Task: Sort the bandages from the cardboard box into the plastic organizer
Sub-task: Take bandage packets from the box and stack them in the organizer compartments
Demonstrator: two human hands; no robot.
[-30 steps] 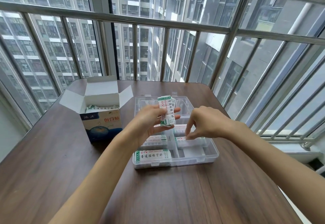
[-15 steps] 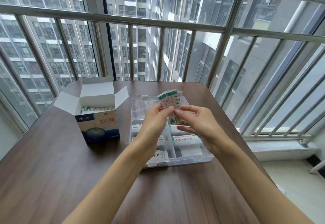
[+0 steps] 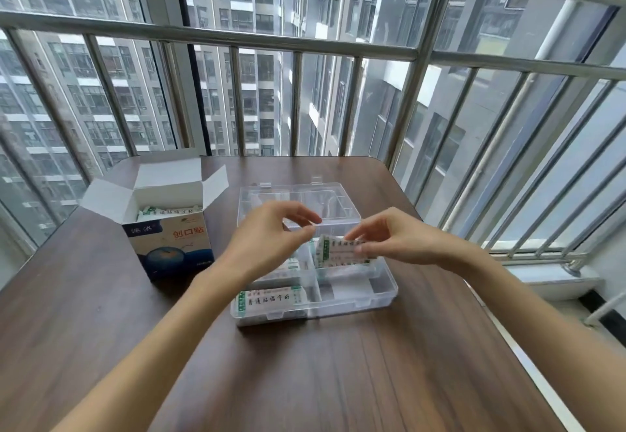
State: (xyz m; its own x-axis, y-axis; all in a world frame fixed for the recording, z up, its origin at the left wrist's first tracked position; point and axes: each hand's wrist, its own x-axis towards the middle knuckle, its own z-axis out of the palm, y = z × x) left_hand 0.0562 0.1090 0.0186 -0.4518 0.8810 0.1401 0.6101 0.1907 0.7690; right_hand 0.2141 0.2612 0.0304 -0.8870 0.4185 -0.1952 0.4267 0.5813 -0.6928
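Note:
The open cardboard box (image 3: 171, 240) stands on the left of the table, with bandages (image 3: 166, 211) showing inside it. To its right lies the clear plastic organizer (image 3: 359, 301), its lid folded back. My right hand (image 3: 393, 238) pinches a small stack of white-and-green bandages (image 3: 340, 253) low over the organizer's middle-right compartment. My left hand (image 3: 271, 238) hovers just left of that stack with relaxed fingers and holds nothing. More bandages (image 3: 271, 299) lie in the front-left compartment; those in the middle-left one are partly hidden by my left wrist.
The brown wooden table (image 3: 101, 313) ends close behind the box and organizer, at a metal window railing (image 3: 237, 37). The table's right edge runs along more railing bars, with a drop to the floor (image 3: 559, 309) beyond it.
The bandage stack passed from both hands held upright to my right hand alone, which brought it down flat over the organizer. My left hand let go and drew slightly left.

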